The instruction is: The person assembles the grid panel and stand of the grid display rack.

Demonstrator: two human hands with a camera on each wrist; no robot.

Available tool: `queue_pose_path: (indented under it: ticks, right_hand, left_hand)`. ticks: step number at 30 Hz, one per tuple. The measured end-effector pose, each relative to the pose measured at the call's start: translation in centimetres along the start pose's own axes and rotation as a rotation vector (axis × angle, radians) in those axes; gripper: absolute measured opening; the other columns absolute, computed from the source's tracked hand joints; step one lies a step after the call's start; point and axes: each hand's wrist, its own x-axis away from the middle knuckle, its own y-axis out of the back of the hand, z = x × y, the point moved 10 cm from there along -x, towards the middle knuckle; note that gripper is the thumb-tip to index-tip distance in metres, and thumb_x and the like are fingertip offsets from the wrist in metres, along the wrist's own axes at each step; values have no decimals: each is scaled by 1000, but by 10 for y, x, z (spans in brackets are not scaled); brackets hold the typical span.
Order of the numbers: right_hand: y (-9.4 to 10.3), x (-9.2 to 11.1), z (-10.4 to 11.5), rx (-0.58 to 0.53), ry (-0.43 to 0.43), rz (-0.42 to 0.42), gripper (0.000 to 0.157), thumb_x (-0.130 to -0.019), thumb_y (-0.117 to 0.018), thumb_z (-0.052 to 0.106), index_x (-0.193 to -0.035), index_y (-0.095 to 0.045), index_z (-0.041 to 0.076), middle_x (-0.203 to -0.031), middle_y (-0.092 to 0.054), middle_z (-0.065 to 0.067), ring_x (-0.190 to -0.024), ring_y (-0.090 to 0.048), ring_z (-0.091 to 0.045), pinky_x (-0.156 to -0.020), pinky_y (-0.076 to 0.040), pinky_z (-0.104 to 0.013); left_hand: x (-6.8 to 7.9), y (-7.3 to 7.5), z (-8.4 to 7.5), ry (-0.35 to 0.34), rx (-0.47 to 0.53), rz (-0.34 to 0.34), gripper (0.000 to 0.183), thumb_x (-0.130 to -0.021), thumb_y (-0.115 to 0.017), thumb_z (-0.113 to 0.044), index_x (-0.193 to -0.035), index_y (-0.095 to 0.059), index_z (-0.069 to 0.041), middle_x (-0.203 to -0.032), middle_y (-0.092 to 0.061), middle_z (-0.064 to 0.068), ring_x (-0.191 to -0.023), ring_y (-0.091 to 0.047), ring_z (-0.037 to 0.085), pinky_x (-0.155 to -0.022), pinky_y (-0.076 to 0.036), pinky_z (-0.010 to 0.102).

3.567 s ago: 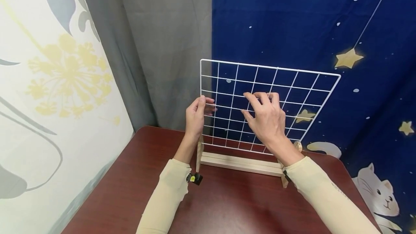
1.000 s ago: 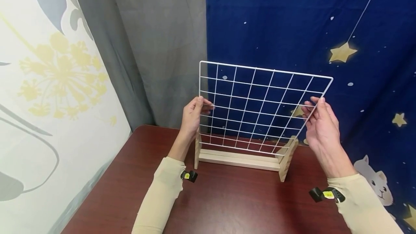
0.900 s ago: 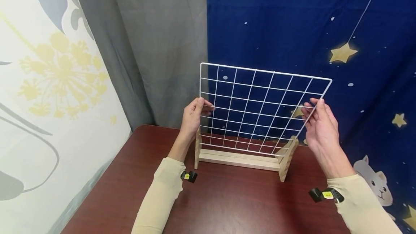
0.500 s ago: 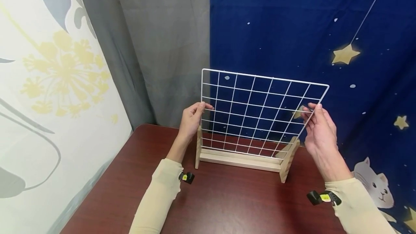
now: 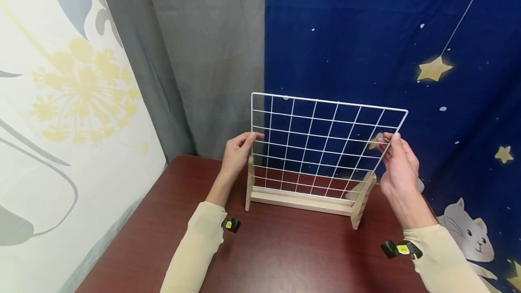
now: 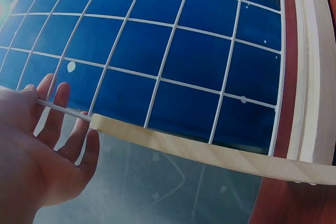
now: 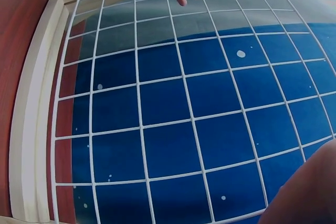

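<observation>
A white wire grid panel (image 5: 308, 133) stands upright between the two sides of a pale wooden stand (image 5: 301, 201). My left hand (image 5: 235, 155) holds the panel's left edge, thumb in front and fingers behind. On the opposite edge my right hand (image 5: 400, 166) grips the wire between thumb and fingers. In the left wrist view, the edge wire meets the top of the stand's left side piece (image 6: 210, 153), close to the fingers. The panel's lower wire lies just above the base bar in the head view; whether it touches cannot be told. Part of my right hand (image 7: 310, 187) shows in the right wrist view.
The stand rests on a dark red-brown table (image 5: 285, 257). Behind it hang a grey curtain (image 5: 211, 58) and a blue star-patterned curtain (image 5: 366, 35). A white floral panel (image 5: 81, 171) is at the left.
My right hand has moved from in front of the mesh to the panel's right edge. Over the last second both hands have lowered the panel between the stand's sides, toward its base.
</observation>
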Motion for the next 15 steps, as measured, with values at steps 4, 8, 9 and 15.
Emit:
queue_pose_path:
  ticks: [4,8,9,15]
  right_hand:
    - [5,0,-2,11,16,-15,24,-105,-64,29,-108,-74,7,-91,-81,0,-91,-74,-15,-90,-50,-22]
    - [9,0,-2,41,43,-35,24,-105,-65,29,-106,-75,7,-89,-82,1,-88,-75,-13,-89,-50,-22]
    - [9,0,-2,58,53,-42,24,-105,-65,29,-106,-76,7,-89,-82,2,-87,-75,-12,-88,-49,-22]
    - [13,2,-7,151,65,-80,24,-106,-64,32,-106,-76,10,-88,-82,7,-84,-70,-9,-83,-42,-21]
  left_hand:
    - [2,-1,7,11,13,1,33,-106,-62,-47,-119,-81,-22,-126,-79,-2,-131,-66,14,-117,-47,46]
    - [5,-1,13,24,31,-8,33,-105,-63,-47,-119,-81,-23,-127,-78,-3,-132,-65,14,-118,-46,47]
    - [5,-1,14,23,34,-10,33,-105,-63,-47,-119,-81,-23,-127,-78,-3,-132,-65,14,-119,-46,47]
    - [8,0,21,31,21,-13,32,-105,-62,-49,-118,-81,-26,-126,-78,-4,-131,-65,12,-117,-48,46]
